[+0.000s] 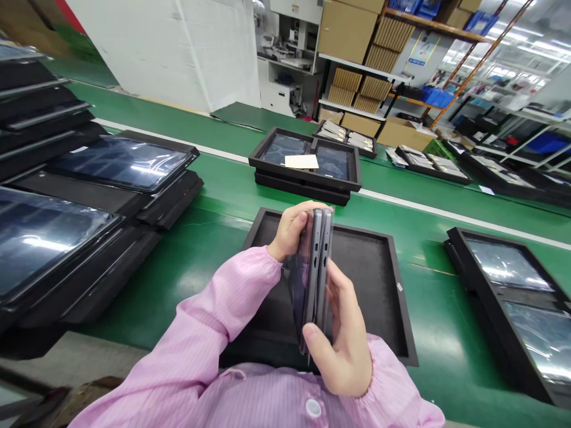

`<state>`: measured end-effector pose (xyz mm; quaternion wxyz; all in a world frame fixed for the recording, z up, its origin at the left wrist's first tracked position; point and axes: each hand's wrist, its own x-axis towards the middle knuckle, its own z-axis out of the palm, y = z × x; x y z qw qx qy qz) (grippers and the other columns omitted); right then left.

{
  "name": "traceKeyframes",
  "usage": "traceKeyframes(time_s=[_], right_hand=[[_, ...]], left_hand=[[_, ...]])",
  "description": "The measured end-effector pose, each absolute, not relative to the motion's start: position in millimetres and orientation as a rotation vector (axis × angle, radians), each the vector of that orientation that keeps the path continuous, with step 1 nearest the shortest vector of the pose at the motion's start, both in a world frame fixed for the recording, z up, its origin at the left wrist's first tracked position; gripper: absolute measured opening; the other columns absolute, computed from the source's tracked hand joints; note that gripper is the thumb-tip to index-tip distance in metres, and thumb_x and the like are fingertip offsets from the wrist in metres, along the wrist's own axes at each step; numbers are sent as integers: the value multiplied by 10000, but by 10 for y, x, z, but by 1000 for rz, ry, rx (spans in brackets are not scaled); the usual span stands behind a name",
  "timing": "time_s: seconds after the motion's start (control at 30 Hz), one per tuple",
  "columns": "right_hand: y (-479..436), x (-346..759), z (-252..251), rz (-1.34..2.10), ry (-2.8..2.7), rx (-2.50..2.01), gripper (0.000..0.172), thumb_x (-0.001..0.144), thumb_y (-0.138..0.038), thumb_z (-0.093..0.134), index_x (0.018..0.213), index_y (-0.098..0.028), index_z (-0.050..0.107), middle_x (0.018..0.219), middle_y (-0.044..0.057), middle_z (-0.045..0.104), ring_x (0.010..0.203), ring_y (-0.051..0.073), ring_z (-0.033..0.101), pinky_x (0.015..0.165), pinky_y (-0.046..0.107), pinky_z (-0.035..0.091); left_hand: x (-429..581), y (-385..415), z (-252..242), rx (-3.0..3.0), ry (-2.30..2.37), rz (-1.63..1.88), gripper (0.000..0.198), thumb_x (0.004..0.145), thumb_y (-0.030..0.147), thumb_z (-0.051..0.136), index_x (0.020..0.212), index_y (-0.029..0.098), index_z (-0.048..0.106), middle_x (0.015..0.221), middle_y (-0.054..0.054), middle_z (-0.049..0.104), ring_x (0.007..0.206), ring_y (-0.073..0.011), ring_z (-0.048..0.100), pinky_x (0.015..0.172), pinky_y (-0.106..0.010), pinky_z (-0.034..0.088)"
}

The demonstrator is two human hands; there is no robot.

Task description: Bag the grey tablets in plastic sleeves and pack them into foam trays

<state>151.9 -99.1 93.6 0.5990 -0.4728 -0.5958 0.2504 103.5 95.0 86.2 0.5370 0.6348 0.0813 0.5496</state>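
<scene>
Two tablets [316, 261] stand on edge, pressed side by side, with their grey edges and port cut-outs facing up toward me. My left hand [292, 227] grips them at the far end, fingers wrapped over the top corner. At the near right, my right hand [343, 339] holds the pair between thumb and fingers. Some of its fingers are hidden behind the right-hand tablet. Clear film sticks out around the edges. Below the tablets lies a shallow black tray [404, 309] on the green work surface, its visible floor bare.
Stacked black trays with tablets [129, 160] rise at the left. Ahead is another tray pair [307, 178] with tablets and a paper slip [301, 161]. At the right sits a tray of tablets [486, 303]. Farther back are trays of small parts [432, 163] and shelves of cardboard boxes [348, 30].
</scene>
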Motion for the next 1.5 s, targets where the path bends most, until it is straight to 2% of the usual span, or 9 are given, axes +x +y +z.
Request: traceKeyframes(time_s=[0.2,0.33,0.8,0.9,1.0,1.23,1.33,1.5], right_hand=[[-1033,1530,964,589,-1402,-1093,576,1028,-323,467,1582,-379,320,1616,38,389,1506,280,366,1246,510,339],[-1051,1525,966,566,-1405,-1096,540,1043,-337,424,1574,-351,327,1605,56,386,1502,279,362,1234,499,353],[-1118,1503,965,530,-1427,-1145,595,995,-237,448,1567,-330,313,1604,74,367,1507,282,349,1231,494,346],[-1115,1497,958,523,-1427,-1149,633,963,-206,465,1565,-325,312,1605,75,360,1508,281,345,1229,492,349],[-1113,1491,953,508,-1434,-1159,653,934,-178,469,1557,-305,318,1596,90,365,1510,292,342,1224,515,351],[-1126,1499,947,476,-1443,-1192,631,934,-170,476,1540,-267,333,1575,143,386,1487,344,378,1181,580,388],[-1101,1540,997,490,-1399,-1187,524,953,-208,503,1464,-285,415,1504,128,459,1429,326,449,1149,541,423],[-977,1652,1138,518,-1287,-1205,258,961,-234,547,1217,-260,531,1241,102,597,1197,271,611,996,437,516]], left_hand=[[1026,927,842,1591,131,1343,699,888,771,470,874,159,809,613,-65,667,810,-270,718,780,-388,538],[1024,911,823,1636,81,1356,688,910,752,448,865,158,793,598,-57,648,767,-254,703,740,-371,519],[1025,867,846,1689,137,1335,754,885,804,389,827,167,787,669,-97,719,755,-263,700,733,-396,523],[1018,873,834,1688,129,1329,760,885,804,389,848,162,794,782,-126,770,772,-263,710,741,-399,533],[1018,882,817,1681,94,1342,742,902,782,397,874,159,799,873,-140,796,791,-259,720,748,-393,537],[1015,871,824,1693,119,1333,747,900,790,387,873,161,791,877,-139,795,804,-263,719,770,-401,536],[1013,858,845,1695,84,1339,718,913,769,400,861,161,778,855,-131,786,782,-250,709,757,-389,532],[1013,830,881,1757,65,1321,697,916,762,399,806,169,749,790,-116,761,713,-230,676,712,-377,525]])
